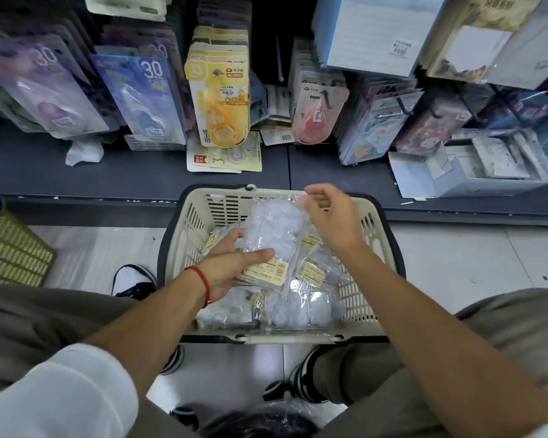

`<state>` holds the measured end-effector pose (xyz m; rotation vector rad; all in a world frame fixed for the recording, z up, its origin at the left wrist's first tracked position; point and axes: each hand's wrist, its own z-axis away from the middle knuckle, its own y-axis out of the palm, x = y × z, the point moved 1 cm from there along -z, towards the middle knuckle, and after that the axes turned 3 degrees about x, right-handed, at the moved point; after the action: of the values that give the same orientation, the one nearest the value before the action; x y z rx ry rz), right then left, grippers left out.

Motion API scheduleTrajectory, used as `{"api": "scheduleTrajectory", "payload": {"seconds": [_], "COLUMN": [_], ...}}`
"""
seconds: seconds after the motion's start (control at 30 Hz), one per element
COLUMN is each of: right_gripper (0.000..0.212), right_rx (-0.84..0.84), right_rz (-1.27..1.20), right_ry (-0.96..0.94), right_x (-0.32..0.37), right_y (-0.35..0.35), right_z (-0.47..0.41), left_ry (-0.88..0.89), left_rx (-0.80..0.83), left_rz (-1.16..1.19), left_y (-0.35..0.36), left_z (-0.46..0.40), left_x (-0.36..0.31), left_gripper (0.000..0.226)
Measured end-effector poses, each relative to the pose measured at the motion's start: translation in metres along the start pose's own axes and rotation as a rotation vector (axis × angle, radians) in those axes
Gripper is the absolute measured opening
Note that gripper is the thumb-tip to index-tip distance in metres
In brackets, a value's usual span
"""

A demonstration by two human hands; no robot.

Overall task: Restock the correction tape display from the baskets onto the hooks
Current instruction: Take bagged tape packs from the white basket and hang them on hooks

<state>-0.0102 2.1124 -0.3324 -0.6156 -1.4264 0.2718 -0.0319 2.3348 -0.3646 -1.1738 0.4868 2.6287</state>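
Two hands on one refill pack (274, 235) above basket (184, 229): left hand (231, 263) grips its lower end, right hand (326, 216) pinches top edge; risk: slick film slips, pack drops back w/ others below.

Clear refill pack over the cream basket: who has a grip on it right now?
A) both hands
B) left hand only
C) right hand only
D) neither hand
A: the left hand holds the clear refill pack at its labelled bottom end, while the right hand pinches its top edge above the cream basket.
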Motion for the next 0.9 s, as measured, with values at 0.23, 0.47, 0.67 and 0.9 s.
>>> {"api": "scheduleTrajectory", "payload": {"seconds": [0.23,0.47,0.67,0.9], "right_gripper": [0.086,0.083,0.09,0.104], "right_rx": [0.745,0.762,0.676,0.588], "right_rz": [0.969,1.092,1.153,0.983], "right_ry": [-0.102,0.056,0.011,0.344], "right_x": [-0.084,-0.074,-0.066,-0.051], "right_y": [0.027,0.028,0.021,-0.039], "right_z": [0.032,0.023,0.027,0.016], "left_ry": [0.037,0.047,0.062,0.072], "left_rx": [-0.201,-0.236,-0.248,-0.302], "left_rz": [0.095,0.116,0.153,0.133], "left_y": [-0.028,-0.032,-0.033,-0.028], "left_z": [-0.005,-0.008,-0.007,-0.009], "left_x": [-0.001,-0.001,-0.002,-0.003], "left_gripper": [0.047,0.046,0.048,0.036]}}
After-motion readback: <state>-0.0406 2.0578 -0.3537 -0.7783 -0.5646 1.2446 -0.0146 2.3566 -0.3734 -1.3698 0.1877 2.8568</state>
